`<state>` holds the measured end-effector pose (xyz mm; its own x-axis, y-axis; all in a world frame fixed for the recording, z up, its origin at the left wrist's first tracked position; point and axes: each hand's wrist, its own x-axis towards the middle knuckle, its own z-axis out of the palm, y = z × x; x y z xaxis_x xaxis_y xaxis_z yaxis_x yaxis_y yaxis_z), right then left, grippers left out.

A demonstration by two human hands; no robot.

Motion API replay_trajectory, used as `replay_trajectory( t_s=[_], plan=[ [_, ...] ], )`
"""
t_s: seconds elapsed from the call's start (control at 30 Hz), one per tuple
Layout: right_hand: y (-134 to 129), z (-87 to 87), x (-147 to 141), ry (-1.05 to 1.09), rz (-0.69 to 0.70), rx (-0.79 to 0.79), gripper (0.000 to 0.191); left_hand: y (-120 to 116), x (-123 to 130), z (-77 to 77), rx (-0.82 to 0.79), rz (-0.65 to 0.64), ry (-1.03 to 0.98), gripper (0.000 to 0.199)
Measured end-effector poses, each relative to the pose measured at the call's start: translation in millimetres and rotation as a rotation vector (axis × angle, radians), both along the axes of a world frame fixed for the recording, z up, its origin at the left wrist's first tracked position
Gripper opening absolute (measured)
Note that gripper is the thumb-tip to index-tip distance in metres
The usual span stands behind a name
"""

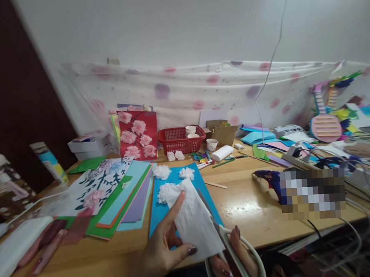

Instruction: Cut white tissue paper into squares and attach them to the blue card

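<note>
My left hand pinches a folded white sheet of tissue paper, thumb in front and index finger stretched along its upper edge. In my right hand is a pair of scissors with pale green-white handles, fingers through the loops. The blades lie along the paper's right edge; whether they are parted is hard to see. Beneath the paper lies a blue sheet of card. Several fluffy white paper flowers rest on it, one partly behind the white paper.
Coloured sheets and a painted picture lie to the left. A red basket, a red flower card and a paper cup stand behind. A blue glue gun and cables are at right; a wooden stick lies nearer.
</note>
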<state>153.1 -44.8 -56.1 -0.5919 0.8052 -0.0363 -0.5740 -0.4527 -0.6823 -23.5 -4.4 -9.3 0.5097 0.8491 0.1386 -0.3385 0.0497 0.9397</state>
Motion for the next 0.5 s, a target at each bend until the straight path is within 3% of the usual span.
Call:
replay_trajectory(
  t_s=[0.13,0.3,0.5],
  plan=[
    [-6,14.1,-1,0.127,-0.192,-0.058,0.066,0,-4,-1.9,0.004,-0.078,0.032,0.098],
    [-3,14.6,-5,0.126,-0.214,0.020,0.075,2,-7,-9.0,-0.005,-0.158,0.096,0.096],
    [-3,13.9,-7,0.075,-0.213,-0.011,0.073,1,-9,-9.7,0.022,-0.163,0.081,0.092]
  ],
)
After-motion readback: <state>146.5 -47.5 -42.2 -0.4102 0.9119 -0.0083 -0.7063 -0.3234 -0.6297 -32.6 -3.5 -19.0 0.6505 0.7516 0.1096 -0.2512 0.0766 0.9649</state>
